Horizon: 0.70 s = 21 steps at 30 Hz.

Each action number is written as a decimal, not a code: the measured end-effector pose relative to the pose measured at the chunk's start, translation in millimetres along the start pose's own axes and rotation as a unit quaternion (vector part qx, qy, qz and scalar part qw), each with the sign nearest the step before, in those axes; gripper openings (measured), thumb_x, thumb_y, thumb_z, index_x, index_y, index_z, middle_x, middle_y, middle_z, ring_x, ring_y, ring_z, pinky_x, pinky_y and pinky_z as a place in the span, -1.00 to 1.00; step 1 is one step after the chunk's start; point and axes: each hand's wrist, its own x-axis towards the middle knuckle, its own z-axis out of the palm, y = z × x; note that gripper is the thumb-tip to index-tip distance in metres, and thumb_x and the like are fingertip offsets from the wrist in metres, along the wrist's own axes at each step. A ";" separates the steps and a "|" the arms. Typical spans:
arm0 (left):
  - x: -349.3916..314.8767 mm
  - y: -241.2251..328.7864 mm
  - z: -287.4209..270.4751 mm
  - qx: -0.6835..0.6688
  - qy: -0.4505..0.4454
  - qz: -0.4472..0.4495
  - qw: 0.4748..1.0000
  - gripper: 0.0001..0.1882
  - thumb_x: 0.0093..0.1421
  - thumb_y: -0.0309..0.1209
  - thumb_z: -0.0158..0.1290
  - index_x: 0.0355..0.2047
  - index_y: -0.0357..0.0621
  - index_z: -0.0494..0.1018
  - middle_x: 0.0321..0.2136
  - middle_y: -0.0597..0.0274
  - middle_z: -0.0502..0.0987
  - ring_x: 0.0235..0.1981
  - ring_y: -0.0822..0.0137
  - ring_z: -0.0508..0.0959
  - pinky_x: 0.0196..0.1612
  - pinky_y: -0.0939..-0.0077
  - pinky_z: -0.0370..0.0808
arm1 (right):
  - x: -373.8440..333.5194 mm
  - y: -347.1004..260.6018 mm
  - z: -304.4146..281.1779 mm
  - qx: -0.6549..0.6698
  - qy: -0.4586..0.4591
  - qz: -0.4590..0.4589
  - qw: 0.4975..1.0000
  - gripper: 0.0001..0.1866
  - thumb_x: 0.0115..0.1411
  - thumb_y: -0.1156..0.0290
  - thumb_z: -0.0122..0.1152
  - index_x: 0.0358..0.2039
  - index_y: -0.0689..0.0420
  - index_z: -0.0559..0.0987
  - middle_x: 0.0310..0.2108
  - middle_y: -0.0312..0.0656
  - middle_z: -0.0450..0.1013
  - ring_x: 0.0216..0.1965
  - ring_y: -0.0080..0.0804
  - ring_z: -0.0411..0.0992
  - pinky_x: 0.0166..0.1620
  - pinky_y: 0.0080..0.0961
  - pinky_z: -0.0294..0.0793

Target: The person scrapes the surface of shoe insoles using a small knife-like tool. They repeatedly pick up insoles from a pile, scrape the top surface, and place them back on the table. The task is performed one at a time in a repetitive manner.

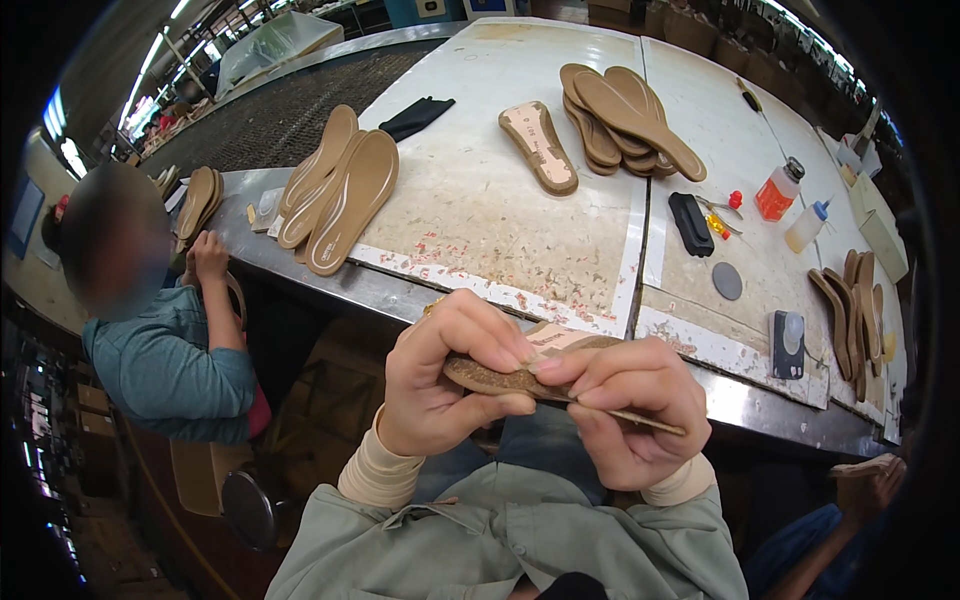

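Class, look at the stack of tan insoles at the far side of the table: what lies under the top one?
Under the top insole lie more tan insoles, fanned out so their edges show. How many there are, and the table beneath them, is covered.

sole brown, speckled | insoles tan | bottle orange | cloth black | sleeves beige

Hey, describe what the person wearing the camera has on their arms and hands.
Both the left hand and right hand are bare, without gloves or rings in view. Snug beige ribbed knit cuffs cover the wrists, emerging from the loose sleeves of a pale grey-green work jacket.
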 end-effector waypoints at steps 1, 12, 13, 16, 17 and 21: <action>-0.2 0.2 -0.6 0.004 -0.006 0.006 1.000 -0.65 -0.06 -0.47 0.38 -0.34 -0.23 0.43 -0.33 0.11 0.49 -0.28 0.29 0.55 -0.19 0.45 0.50 | 0.5 0.0 0.3 -0.001 -0.003 -0.003 1.000 -0.77 0.00 0.74 0.29 -0.33 0.27 0.49 -0.31 -0.05 0.47 -0.21 -0.21 0.57 -0.18 -0.44 0.60; 1.0 5.7 -2.2 -0.028 -0.074 0.050 0.996 -0.66 -0.14 -0.59 0.39 -0.41 -0.20 0.44 -0.37 0.13 0.49 -0.35 0.24 0.54 -0.22 0.36 0.48 | -4.0 4.0 -7.9 0.053 -0.027 -0.012 0.998 -0.77 -0.03 0.69 0.34 -0.32 0.27 0.54 -0.44 -0.10 0.47 -0.34 -0.21 0.53 -0.23 -0.35 0.56; 0.9 5.7 -2.9 -0.028 -0.077 0.055 0.995 -0.66 -0.14 -0.59 0.39 -0.41 -0.20 0.45 -0.38 0.13 0.49 -0.35 0.24 0.54 -0.21 0.34 0.48 | -4.3 5.0 -9.4 0.079 -0.028 -0.006 0.996 -0.79 0.00 0.68 0.33 -0.32 0.28 0.54 -0.47 -0.10 0.47 -0.36 -0.22 0.53 -0.23 -0.35 0.56; -0.3 6.2 -5.2 -0.024 -0.080 0.054 0.995 -0.66 -0.16 -0.56 0.40 -0.41 -0.19 0.46 -0.41 0.15 0.50 -0.34 0.24 0.55 -0.19 0.30 0.48 | -14.8 -2.1 -8.6 0.288 0.177 0.119 0.934 -0.85 0.08 0.67 0.24 -0.29 0.32 0.55 -0.53 -0.08 0.48 -0.42 -0.22 0.52 -0.24 -0.34 0.55; -0.2 7.6 -6.8 -0.018 -0.078 0.043 0.996 -0.66 -0.16 -0.54 0.41 -0.41 -0.19 0.47 -0.41 0.15 0.51 -0.34 0.24 0.55 -0.18 0.29 0.48 | -15.5 -5.1 -9.1 0.290 0.186 0.128 0.930 -0.82 0.12 0.64 0.21 -0.23 0.33 0.56 -0.52 -0.01 0.52 -0.42 -0.21 0.53 -0.25 -0.34 0.54; -4.3 13.4 -10.8 0.027 -0.057 0.013 0.998 -0.67 -0.17 -0.48 0.43 -0.42 -0.20 0.50 -0.44 0.17 0.53 -0.36 0.25 0.57 -0.11 0.24 0.49 | -10.4 8.1 -8.4 -0.046 -0.058 0.011 0.997 -0.59 -0.02 0.62 0.32 -0.08 0.31 0.56 -0.33 0.03 0.55 -0.28 -0.11 0.55 -0.18 -0.30 0.54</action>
